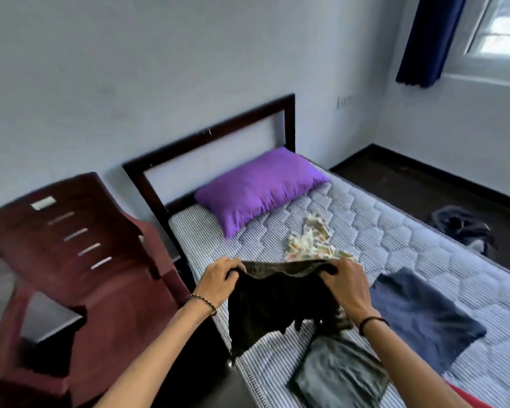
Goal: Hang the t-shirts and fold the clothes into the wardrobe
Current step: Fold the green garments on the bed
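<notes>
Over the mattress (395, 237) — dark garment (277, 301), top edge tight in left hand (218, 279) and right hand (348, 287).

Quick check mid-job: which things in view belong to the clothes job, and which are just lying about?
Job: dark garment, gripped by left hand and right hand; floral garment; blue cloth; grey folded garment.
Lying about: purple pillow; maroon chair; blue curtain; dark heap on floor, unclear what.
</notes>
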Tool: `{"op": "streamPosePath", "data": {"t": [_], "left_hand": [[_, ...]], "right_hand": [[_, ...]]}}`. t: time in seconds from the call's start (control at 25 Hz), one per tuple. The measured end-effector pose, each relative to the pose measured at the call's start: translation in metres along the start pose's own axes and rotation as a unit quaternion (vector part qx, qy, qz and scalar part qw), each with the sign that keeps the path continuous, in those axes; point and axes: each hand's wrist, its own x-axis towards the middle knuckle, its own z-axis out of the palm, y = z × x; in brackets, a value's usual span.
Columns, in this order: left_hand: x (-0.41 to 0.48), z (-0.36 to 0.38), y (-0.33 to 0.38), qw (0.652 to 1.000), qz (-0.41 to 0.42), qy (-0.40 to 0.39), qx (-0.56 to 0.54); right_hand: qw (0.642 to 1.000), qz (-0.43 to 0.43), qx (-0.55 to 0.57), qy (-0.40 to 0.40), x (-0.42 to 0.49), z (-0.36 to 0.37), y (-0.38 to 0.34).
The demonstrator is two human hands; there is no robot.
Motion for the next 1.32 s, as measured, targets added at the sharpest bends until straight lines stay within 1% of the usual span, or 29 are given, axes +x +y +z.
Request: {"op": "streamPosePath", "data": {"t": [0.2,0.32,0.44,0.52,0.6,0.68,0.8,0.88,0.92,1.04,1.16,1.24,1.32], "left_hand": [[-0.016,-0.042,0.016,0.999,-0.043,-0.003,0.031],[-0.017,-0.066,0.022,0.998,-0.039,0.029,0.037],[-0.014,-0.086,0.029,0.997,-0.028,0.070,0.023],[-0.011,-0.094,0.035,0.996,-0.014,0.085,0.018],[-0.006,-0.101,0.042,0.996,0.004,0.092,0.014],[-0.001,-0.106,0.047,0.994,0.015,0.105,0.003],[0.006,-0.116,0.053,0.993,0.020,0.117,-0.006],[0.009,-0.123,0.056,0.992,0.019,0.121,-0.002],[0.010,-0.126,0.054,0.993,0.011,0.119,0.006],[0.013,-0.135,0.045,0.994,-0.032,0.100,0.034],[0.020,-0.141,0.035,0.991,-0.054,0.071,0.099],[0.025,-0.145,0.032,0.985,-0.063,0.037,0.155],[0.030,-0.144,0.029,0.979,-0.060,0.005,0.196]], "right_hand": [[0.999,-0.033,0.003,-0.021,0.000,-0.022,-0.023],[0.998,-0.049,0.027,-0.043,0.004,-0.037,-0.033],[0.991,-0.075,0.033,-0.105,0.002,-0.047,-0.041],[0.985,-0.103,0.014,-0.141,0.001,-0.049,-0.043],[0.978,-0.133,-0.029,-0.156,0.003,-0.048,-0.048],[0.974,-0.123,-0.062,-0.178,0.009,-0.048,-0.051],[0.971,-0.058,-0.067,-0.220,0.016,-0.052,-0.052],[0.974,-0.044,-0.043,-0.218,0.022,-0.059,-0.050],[0.975,-0.051,-0.023,-0.215,0.025,-0.062,-0.048],[0.980,-0.049,0.039,-0.187,0.033,-0.074,-0.047],[0.985,-0.061,0.071,-0.144,0.045,-0.080,-0.047],[0.986,-0.066,0.096,-0.123,0.053,-0.082,-0.046],[0.984,-0.075,0.107,-0.120,0.059,-0.083,-0.046]]}}
